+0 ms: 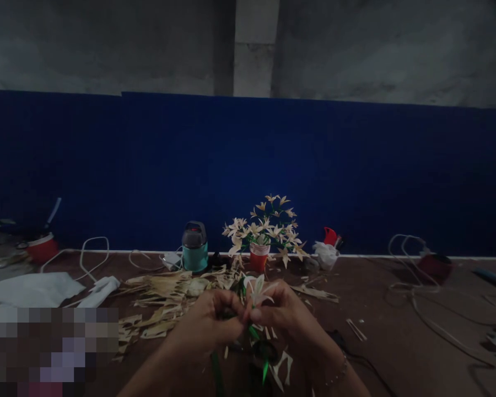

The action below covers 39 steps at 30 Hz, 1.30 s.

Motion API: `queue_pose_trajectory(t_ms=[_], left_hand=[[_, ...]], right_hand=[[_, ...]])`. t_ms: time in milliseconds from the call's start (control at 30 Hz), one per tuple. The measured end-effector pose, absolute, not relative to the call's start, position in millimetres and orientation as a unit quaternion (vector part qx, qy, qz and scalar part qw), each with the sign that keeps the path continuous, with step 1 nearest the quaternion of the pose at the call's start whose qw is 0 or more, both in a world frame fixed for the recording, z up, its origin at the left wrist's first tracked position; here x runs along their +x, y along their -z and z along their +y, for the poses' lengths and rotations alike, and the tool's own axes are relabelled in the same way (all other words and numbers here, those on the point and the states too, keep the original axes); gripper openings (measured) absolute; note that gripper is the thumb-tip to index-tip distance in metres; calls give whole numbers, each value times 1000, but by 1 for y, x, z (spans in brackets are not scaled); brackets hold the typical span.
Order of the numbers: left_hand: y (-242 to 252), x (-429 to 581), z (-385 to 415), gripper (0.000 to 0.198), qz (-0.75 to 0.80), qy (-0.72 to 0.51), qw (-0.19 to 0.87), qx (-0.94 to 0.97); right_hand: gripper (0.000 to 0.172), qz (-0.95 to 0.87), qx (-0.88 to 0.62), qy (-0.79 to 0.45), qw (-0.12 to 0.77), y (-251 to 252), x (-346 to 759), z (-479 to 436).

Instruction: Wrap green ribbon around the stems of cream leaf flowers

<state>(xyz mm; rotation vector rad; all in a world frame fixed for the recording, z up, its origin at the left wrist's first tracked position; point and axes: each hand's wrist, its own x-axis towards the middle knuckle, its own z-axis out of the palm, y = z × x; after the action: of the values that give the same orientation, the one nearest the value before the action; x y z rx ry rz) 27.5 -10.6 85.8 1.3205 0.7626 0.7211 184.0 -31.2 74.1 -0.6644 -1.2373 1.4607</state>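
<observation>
My left hand (209, 322) and my right hand (283, 311) meet at the lower middle, both with fingers pinched round a small pale handmade flower (257, 291) on a green stem (254, 332). Pale pointed petals stick up between the fingertips. Green tape or ribbon (265, 370) hangs below the hands. A bracelet shows on my right wrist. Behind the hands stands a red cup (258, 256) filled with several finished pale flowers (268, 223).
Dried husk strips (165, 298) lie heaped on the brown table at left of the hands. A teal jar (194, 246), white cloth (33, 289), white cables (413, 286), a red bowl (42, 248) and a white bag (325, 255) line the blue wall.
</observation>
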Motion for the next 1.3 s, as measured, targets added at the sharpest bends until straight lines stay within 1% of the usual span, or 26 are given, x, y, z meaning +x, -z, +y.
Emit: queue_pose_trajectory(t_ms=[100, 200, 333, 400, 467, 533, 667, 767, 900, 1000, 1100, 1300], left_hand=[[-85, 30, -12, 17, 357, -345, 638, 589], [-87, 31, -12, 15, 371, -364, 607, 602], [-91, 27, -11, 12, 343, -406, 516, 672], [-91, 25, -9, 13, 332, -398, 491, 700], [-89, 22, -7, 17, 327, -370, 499, 713], [-88, 20, -6, 21, 316, -335, 533, 710], [-90, 19, -10, 14, 284, -288, 630, 663], [-93, 23, -15, 11, 298, -301, 664, 616], [-90, 26, -18, 6, 377, -337, 645, 573], [-87, 26, -15, 6, 353, -319, 655, 587], [-85, 26, -12, 7, 315, -320, 677, 583], [-82, 30, -10, 10, 325, -357, 630, 608]], right_hand=[[11, -477, -303, -605, 562, -74, 182, -30], [13, -458, -314, -597, 578, -73, 180, -28], [15, -441, -331, -600, 580, -72, 178, -26], [16, -434, -344, -612, 565, -73, 179, -25], [17, -434, -352, -627, 543, -73, 179, -25], [18, -435, -356, -636, 528, -75, 181, -25], [19, -433, -362, -640, 522, -76, 184, -27], [18, -443, -367, -631, 521, -76, 186, -28], [15, -459, -366, -619, 521, -76, 186, -30], [14, -473, -347, -627, 512, -75, 185, -29], [17, -468, -346, -635, 508, -74, 186, -27], [14, -462, -331, -629, 530, -74, 185, -26]])
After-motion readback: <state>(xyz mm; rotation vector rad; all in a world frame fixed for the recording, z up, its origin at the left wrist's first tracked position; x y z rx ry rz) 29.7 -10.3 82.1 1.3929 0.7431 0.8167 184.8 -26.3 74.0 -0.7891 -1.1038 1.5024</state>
